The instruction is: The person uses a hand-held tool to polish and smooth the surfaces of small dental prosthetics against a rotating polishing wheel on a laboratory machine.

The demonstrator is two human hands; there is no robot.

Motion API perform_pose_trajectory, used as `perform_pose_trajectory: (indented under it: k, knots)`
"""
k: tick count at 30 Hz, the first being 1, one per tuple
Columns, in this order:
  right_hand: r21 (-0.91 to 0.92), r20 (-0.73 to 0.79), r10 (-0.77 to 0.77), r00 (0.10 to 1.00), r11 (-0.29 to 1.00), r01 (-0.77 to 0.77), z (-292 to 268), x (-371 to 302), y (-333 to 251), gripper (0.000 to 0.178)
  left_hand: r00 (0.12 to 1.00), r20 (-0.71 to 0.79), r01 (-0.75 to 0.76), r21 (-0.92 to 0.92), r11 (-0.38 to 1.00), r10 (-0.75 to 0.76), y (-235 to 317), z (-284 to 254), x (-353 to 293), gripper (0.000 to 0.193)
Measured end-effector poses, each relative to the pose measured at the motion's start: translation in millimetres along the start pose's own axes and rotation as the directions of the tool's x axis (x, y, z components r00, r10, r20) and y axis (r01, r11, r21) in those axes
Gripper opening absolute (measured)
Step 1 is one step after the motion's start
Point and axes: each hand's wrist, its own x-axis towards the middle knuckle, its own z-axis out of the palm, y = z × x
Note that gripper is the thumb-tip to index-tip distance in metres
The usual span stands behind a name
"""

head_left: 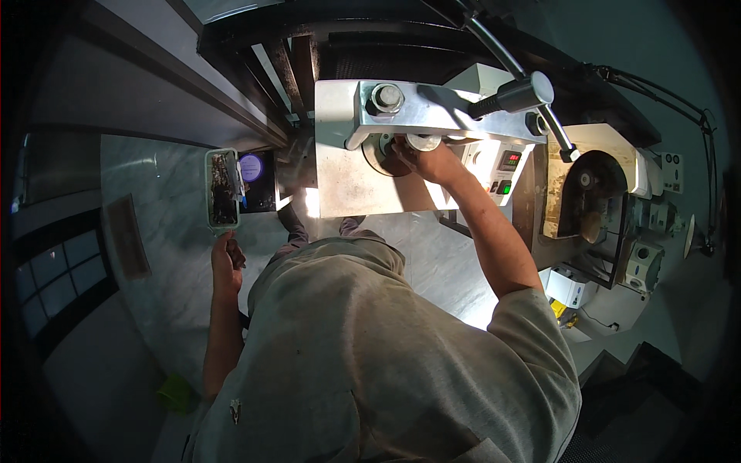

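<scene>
My right hand (429, 163) reaches beneath the metal crossbar (455, 117) of a white bench machine (347, 189). Its fingers are bent over a round dark recess (378, 158) in the top, beside a pale round metal end piece (423, 142). What they grip there is hidden. Low on the left, my left hand (227, 262) is closed with curled fingers. It is at the near end of a long pale-rimmed tray (209, 193) full of dark, glossy pieces. Whether it grips the rim cannot be made out.
A screw with a long handle (525, 92) rises above the crossbar. A control panel (505, 171) with lit displays sits on the machine's right. A purple-lidded tub (252, 167) stands by the tray. Farther right is a machine with a dark arched opening (590, 185).
</scene>
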Motion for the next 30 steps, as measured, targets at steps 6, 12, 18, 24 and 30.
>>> perform_pose_trajectory:
  k: [6,12,18,24,30]
  knots:
    - [-0.067,-0.014,-0.102,0.995,0.993,0.101,0,-2,9,0.025,1.0,-0.009,-0.017,-0.028,0.999,0.017,-2,-1,-1,0.016]
    - [-0.014,0.065,-0.032,0.997,0.999,0.033,-9,-2,1,0.025,0.999,-0.011,-0.035,-0.025,0.999,0.034,-6,-1,-8,0.017]
    - [-0.199,-0.007,-0.162,0.987,0.967,0.157,-1,-3,7,0.024,1.0,-0.011,-0.029,-0.02,0.999,0.029,-7,0,-3,0.017]
    - [-0.201,-0.013,-0.206,0.979,0.959,0.199,2,-1,10,0.025,1.0,-0.003,-0.028,-0.02,0.999,0.028,-4,-4,-1,0.017]
    - [-0.164,-0.039,-0.144,0.989,0.977,0.136,4,0,5,0.025,1.0,0.004,-0.018,-0.018,1.0,0.018,-6,-6,1,0.017]
